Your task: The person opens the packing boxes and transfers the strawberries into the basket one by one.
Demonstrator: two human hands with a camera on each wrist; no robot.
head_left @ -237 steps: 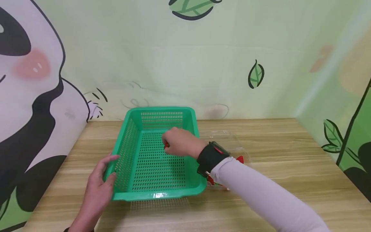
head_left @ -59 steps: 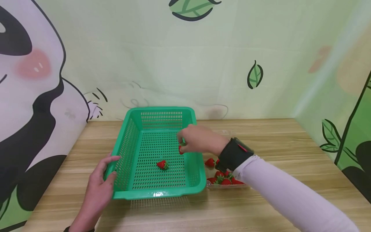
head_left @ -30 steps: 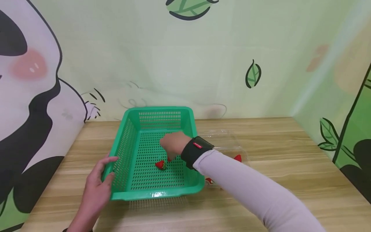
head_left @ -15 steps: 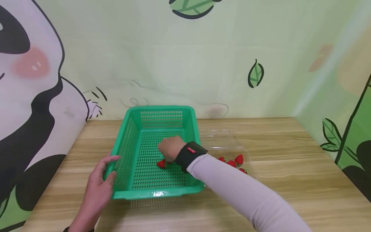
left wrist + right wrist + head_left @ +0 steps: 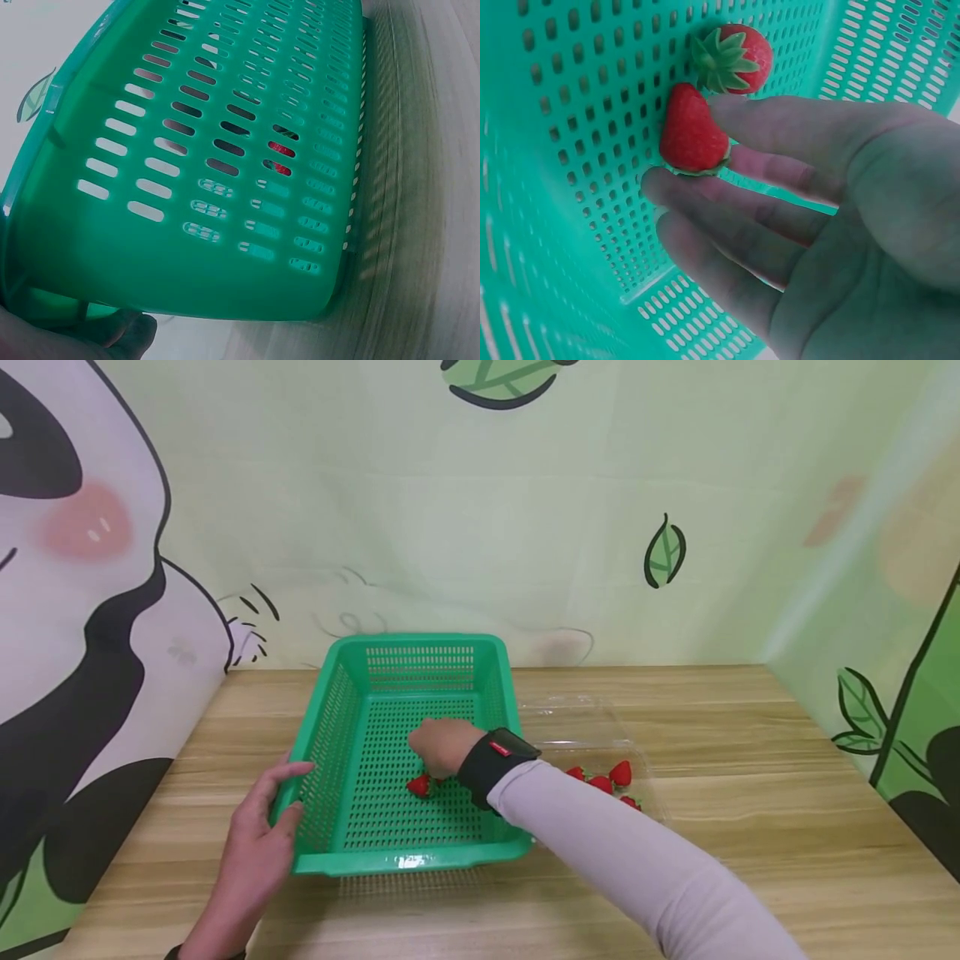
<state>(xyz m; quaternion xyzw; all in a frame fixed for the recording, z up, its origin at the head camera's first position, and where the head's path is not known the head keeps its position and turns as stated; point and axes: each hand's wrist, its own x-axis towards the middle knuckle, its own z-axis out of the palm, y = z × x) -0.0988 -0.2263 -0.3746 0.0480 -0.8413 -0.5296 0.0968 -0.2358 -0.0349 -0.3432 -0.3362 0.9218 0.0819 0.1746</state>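
The person's left hand [image 5: 258,835] grips the rim of the green basket [image 5: 408,862] at its eight o'clock, while the right hand [image 5: 446,747] is down inside, thumb and fingers [image 5: 724,271] pinching a strawberry [image 5: 694,129] low in the basket. Just beside it, at nine o'clock, lies a second strawberry [image 5: 417,786]; at the basket's three o'clock, a clear box [image 5: 573,722] sits on the tabletop [image 5: 750,777] with more strawberries [image 5: 621,772], partly hidden by the sleeve [image 5: 637,853].

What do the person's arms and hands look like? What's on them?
The right hand and left hand wear no gloves. The right wrist has a wide black strap with a small red tag, then a pale lilac fabric sleeve. A black band at the left wrist is mostly cut off.
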